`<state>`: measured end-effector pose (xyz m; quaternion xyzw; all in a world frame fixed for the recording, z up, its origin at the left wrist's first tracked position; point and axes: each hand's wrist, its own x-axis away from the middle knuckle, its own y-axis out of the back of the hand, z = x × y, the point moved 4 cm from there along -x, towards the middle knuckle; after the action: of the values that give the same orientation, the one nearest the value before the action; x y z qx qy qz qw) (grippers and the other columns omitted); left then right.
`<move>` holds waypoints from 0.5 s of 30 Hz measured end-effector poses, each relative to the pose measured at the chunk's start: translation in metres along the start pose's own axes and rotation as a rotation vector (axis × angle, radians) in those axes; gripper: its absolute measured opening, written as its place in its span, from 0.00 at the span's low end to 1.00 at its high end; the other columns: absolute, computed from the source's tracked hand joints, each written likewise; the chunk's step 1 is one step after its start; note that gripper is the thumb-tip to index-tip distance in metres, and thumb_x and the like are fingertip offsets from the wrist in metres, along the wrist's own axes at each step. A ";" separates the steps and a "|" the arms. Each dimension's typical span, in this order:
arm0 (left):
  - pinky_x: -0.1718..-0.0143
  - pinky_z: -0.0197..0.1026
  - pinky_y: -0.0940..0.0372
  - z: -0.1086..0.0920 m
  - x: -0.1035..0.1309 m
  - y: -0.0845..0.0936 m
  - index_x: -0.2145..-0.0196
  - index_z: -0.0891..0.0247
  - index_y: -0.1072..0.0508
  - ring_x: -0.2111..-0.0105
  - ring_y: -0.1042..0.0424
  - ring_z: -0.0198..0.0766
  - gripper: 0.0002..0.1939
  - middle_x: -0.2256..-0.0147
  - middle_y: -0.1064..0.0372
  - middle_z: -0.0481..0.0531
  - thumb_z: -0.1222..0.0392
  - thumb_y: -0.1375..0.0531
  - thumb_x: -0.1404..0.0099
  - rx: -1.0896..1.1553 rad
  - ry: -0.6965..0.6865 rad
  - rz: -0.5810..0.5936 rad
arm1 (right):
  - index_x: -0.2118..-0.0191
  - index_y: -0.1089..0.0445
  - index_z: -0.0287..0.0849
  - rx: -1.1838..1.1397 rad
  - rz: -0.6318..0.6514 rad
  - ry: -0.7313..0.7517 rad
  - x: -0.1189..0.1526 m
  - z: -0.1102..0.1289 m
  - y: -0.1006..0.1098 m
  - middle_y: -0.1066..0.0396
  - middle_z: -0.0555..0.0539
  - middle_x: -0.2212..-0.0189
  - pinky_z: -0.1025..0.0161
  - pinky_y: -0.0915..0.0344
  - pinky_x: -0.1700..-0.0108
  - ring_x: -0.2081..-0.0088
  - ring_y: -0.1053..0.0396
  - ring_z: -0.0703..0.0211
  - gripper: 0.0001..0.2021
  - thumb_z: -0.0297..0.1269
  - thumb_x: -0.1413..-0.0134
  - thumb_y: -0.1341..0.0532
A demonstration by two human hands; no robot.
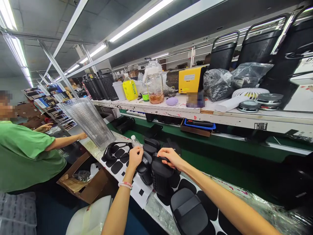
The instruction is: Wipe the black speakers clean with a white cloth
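Left hand (135,157) is pressing, fingers curled, against the left black speaker housing (144,169); a full grasp cannot be told. Right hand (171,157) is closing over the handle of the upright speaker housing (161,178) at bench edge, long axis vertical. Work appears mid-stage; adhesive pads (117,166) are lying unused on their sheet.

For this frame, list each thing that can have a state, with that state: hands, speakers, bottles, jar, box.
left hand: closed on a black speaker
right hand: gripping handle of upright speaker
near speaker: lying flat
small water bottle: capped, upright
yellow drink bottle: upright
glass jar: lidded, mostly empty
cardboard box: open
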<state>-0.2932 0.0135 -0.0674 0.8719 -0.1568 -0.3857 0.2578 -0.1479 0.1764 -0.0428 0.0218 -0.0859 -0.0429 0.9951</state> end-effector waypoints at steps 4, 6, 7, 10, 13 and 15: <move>0.67 0.41 0.32 0.010 -0.002 0.004 0.66 0.66 0.29 0.72 0.31 0.33 0.15 0.70 0.31 0.47 0.50 0.44 0.30 -0.024 0.072 -0.016 | 0.67 0.34 0.43 0.073 0.033 0.037 -0.015 -0.012 -0.019 0.42 0.60 0.87 0.71 0.57 0.87 0.90 0.53 0.72 0.09 0.43 0.49 0.43; 0.63 0.43 0.31 0.010 0.000 0.006 0.65 0.66 0.28 0.68 0.30 0.35 0.15 0.68 0.30 0.49 0.50 0.44 0.30 -0.036 0.098 -0.021 | 0.67 0.35 0.43 0.114 0.061 0.063 -0.019 -0.018 -0.024 0.41 0.60 0.86 0.71 0.55 0.86 0.88 0.51 0.70 0.08 0.42 0.50 0.43; 0.60 0.45 0.32 0.008 0.001 0.006 0.65 0.65 0.28 0.66 0.29 0.36 0.14 0.67 0.30 0.50 0.51 0.44 0.30 -0.041 0.110 -0.026 | 0.66 0.35 0.43 0.135 0.070 0.079 -0.020 -0.019 -0.025 0.40 0.59 0.85 0.70 0.53 0.86 0.88 0.50 0.70 0.08 0.41 0.50 0.42; 0.50 0.53 0.36 0.001 0.007 0.005 0.62 0.65 0.27 0.56 0.30 0.42 0.14 0.60 0.29 0.53 0.51 0.44 0.30 -0.043 0.155 -0.066 | 0.65 0.32 0.43 0.203 0.061 0.140 -0.017 -0.016 -0.019 0.34 0.54 0.79 0.68 0.43 0.80 0.82 0.42 0.67 0.09 0.41 0.49 0.42; 0.41 0.60 0.45 -0.006 0.017 0.009 0.52 0.61 0.29 0.45 0.36 0.48 0.15 0.49 0.32 0.56 0.50 0.45 0.31 -0.024 0.220 -0.139 | 0.61 0.29 0.43 0.283 -0.023 0.238 0.005 -0.001 -0.005 0.30 0.46 0.61 0.62 0.34 0.62 0.65 0.33 0.60 0.11 0.42 0.49 0.40; 0.37 0.60 0.52 -0.009 0.031 0.016 0.46 0.56 0.32 0.39 0.43 0.49 0.19 0.41 0.38 0.57 0.49 0.46 0.31 -0.001 0.272 -0.205 | 0.57 0.29 0.46 0.345 -0.057 0.280 0.035 0.009 0.006 0.31 0.46 0.56 0.59 0.35 0.54 0.57 0.34 0.56 0.13 0.46 0.46 0.40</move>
<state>-0.2671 -0.0118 -0.0715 0.9273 -0.0305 -0.2885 0.2364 -0.1146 0.1787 -0.0273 0.2000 0.0478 -0.0522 0.9772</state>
